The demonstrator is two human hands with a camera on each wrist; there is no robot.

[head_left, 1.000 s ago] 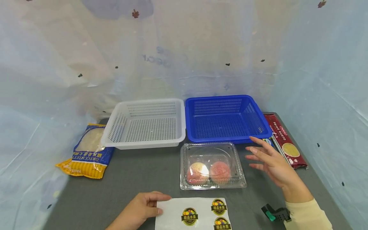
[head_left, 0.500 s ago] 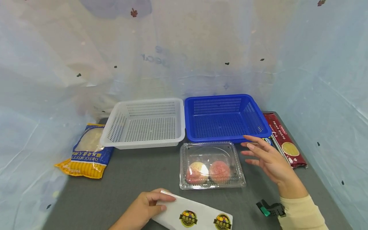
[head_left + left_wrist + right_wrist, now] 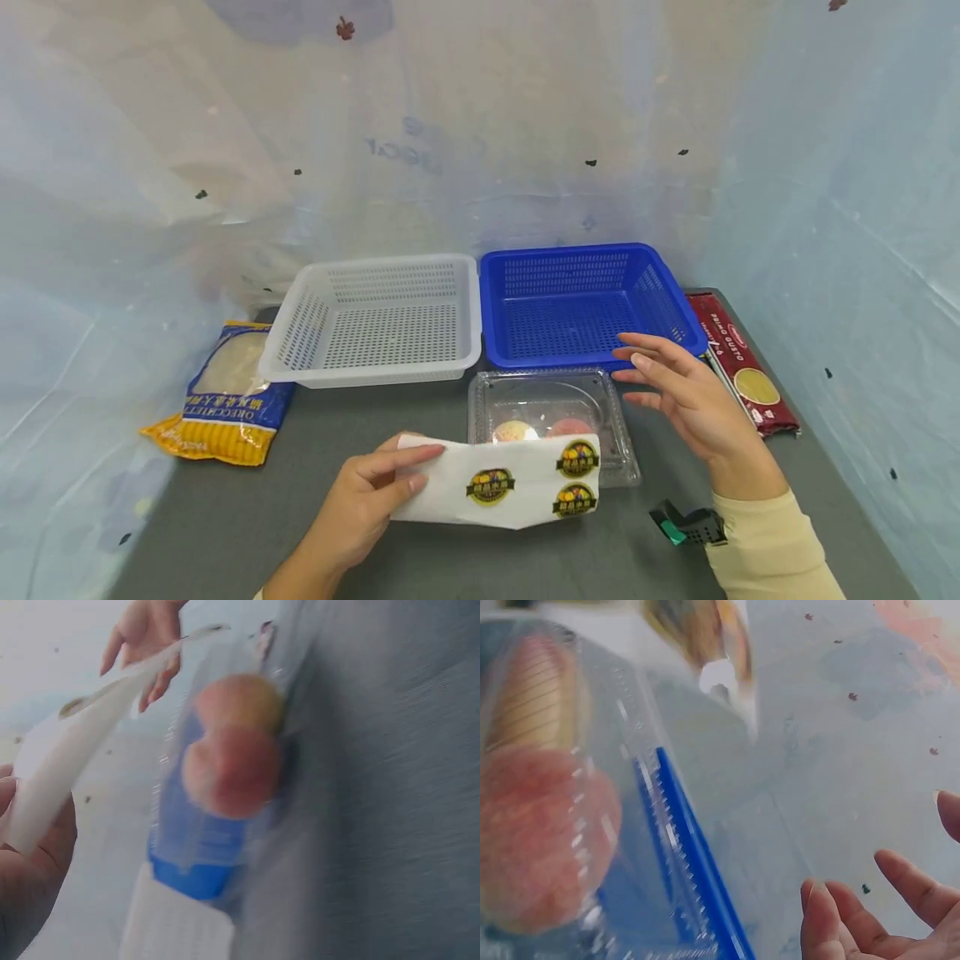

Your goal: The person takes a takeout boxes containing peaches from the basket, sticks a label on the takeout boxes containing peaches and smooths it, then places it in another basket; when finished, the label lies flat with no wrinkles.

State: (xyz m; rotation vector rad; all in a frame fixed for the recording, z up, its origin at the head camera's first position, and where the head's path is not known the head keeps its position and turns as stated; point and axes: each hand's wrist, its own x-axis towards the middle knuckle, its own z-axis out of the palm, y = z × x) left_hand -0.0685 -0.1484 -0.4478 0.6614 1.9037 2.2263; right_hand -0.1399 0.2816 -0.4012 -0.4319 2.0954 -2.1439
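Note:
My left hand [image 3: 367, 492] pinches the left end of a white sticker sheet [image 3: 525, 479] between thumb and fingers. Round black-and-gold labels with fruit pictures show on the sheet, one near its middle and two at its right end. The raised sheet overlaps the front of a clear plastic clamshell box [image 3: 480, 400] in the head view. Two peaches [image 3: 238, 772] show through the box wall in the left wrist view. To the right of the box my right hand [image 3: 693, 404] hovers with fingers spread, holding nothing.
Behind the box stand a white basket [image 3: 375, 375] and a blue basket [image 3: 592, 364] side by side. A bag of orecchiette pasta [image 3: 232, 408] lies at the left, a red spaghetti packet [image 3: 750, 375] at the right. Plastic sheeting surrounds the grey table [image 3: 300, 500].
My left hand has lifted the sticker sheet off the table and brought it forward, in front of the box. My right hand has drifted slightly left and up.

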